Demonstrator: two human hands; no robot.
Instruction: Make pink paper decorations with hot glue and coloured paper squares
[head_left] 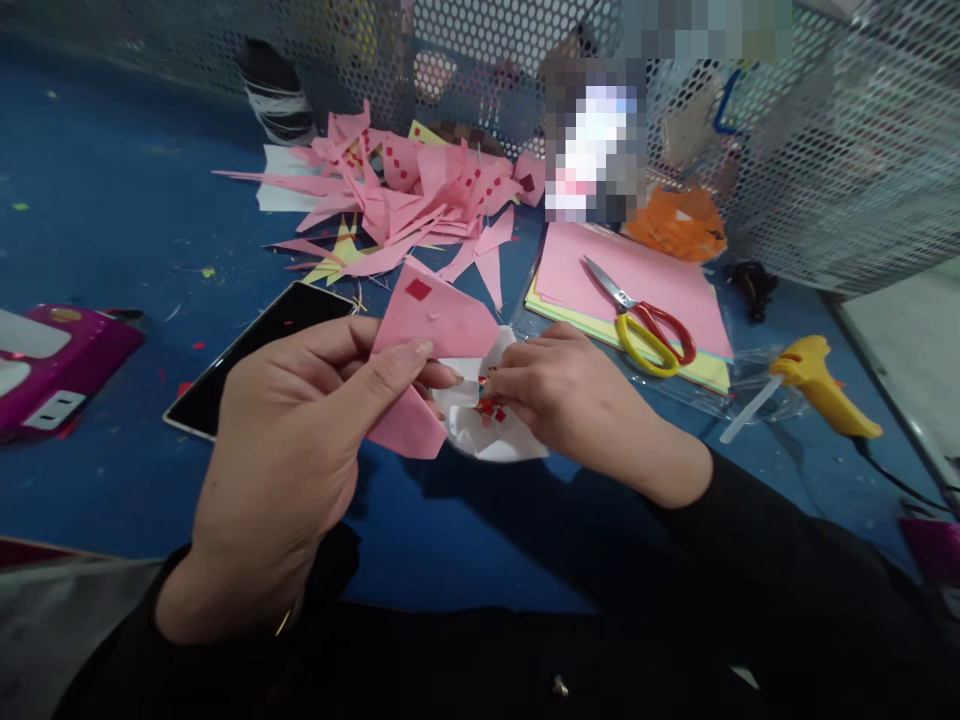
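Observation:
My left hand (292, 430) is closed around a pink piece of paper (435, 318), thumb on its front. A red diamond shape shows on the paper's upper left, and part of it hangs below my fingers. My right hand (574, 400) reaches into a crumpled white paper holder (499, 445) just to the right. Small red pieces (489, 408) and a few other colours lie inside it. The right fingers are pinched together among these pieces; what they grip, if anything, is hidden.
Pink paper offcuts (420, 200) pile at the back. A black-screened device (247, 340) and purple tool (75, 370) lie left. Right are scissors (637, 320) on coloured sheets (555, 265), a yellow glue gun (825, 385) and an orange wrapper (679, 225). Mesh baskets (480, 60) stand behind.

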